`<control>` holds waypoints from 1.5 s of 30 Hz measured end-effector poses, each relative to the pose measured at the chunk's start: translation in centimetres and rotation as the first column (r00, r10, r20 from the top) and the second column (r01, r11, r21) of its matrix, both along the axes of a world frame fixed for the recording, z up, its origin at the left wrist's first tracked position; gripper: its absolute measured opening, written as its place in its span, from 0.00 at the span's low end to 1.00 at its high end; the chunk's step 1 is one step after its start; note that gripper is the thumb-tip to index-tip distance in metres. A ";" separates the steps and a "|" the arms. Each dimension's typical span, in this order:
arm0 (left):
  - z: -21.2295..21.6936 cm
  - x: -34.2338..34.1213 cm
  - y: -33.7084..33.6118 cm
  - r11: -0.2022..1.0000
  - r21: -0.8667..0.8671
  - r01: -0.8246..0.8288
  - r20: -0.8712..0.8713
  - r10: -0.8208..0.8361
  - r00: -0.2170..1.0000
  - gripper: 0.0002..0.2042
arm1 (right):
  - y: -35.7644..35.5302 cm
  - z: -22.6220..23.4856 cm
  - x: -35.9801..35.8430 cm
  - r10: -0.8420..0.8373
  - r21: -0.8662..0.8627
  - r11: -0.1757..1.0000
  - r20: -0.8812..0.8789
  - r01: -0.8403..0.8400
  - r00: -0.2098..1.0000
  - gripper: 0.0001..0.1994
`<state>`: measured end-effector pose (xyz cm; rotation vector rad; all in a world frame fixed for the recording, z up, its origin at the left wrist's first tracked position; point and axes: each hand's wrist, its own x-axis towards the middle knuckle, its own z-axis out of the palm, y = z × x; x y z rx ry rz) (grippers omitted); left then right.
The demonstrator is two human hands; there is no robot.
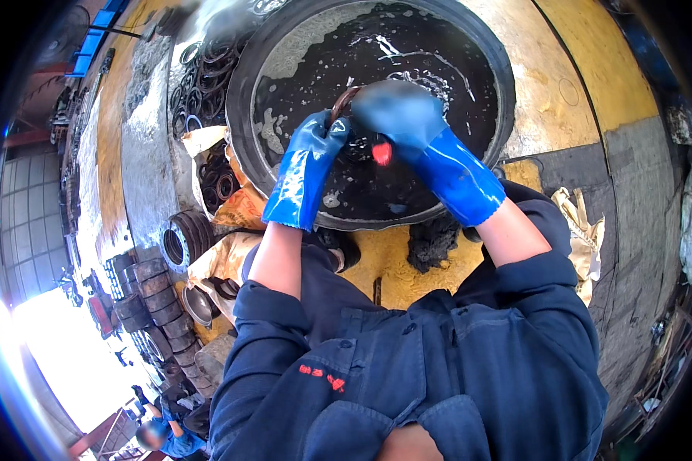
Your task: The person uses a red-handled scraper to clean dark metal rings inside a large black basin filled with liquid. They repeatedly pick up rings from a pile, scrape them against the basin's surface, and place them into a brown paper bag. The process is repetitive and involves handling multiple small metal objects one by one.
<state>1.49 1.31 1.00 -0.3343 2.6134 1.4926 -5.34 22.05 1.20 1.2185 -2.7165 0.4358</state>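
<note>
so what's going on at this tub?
Someone in blue gloves is working over a big black tub of dark liquid. The left hand grips a brown curved piece, held above the liquid. The right hand is right beside it, too blurred to tell its grip. A small red thing shows just below that hand; can't tell what it is. More dark rings lie heaped on the floor left of the tub.

1 fisheye view, left of 2 side-by-side head-worn cameras. Faces down, close over wearer's jacket (407, 346) at 6 o'clock. Left hand (317, 137) and right hand (400, 114) farther off, towards 12 o'clock, over basin (503, 84). Straight edges bow near rim.
</note>
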 end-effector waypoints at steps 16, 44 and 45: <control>-3.3 -0.8 0.3 0.978 -0.032 -0.206 -0.346 0.183 0.920 0.13 | -0.7 -3.6 0.3 0.503 0.072 0.311 0.833 0.947 -0.229 0.17; -2.1 -1.2 -1.2 0.753 -0.567 0.333 -0.079 -0.452 0.888 0.16 | 2.7 -1.8 -2.0 -0.058 0.110 0.994 0.298 0.026 0.953 0.11; -1.9 -1.0 -0.7 0.784 -0.550 0.286 -0.108 -0.407 0.907 0.15 | 2.9 -3.4 -2.0 -0.116 -0.022 0.992 0.285 0.128 0.951 0.12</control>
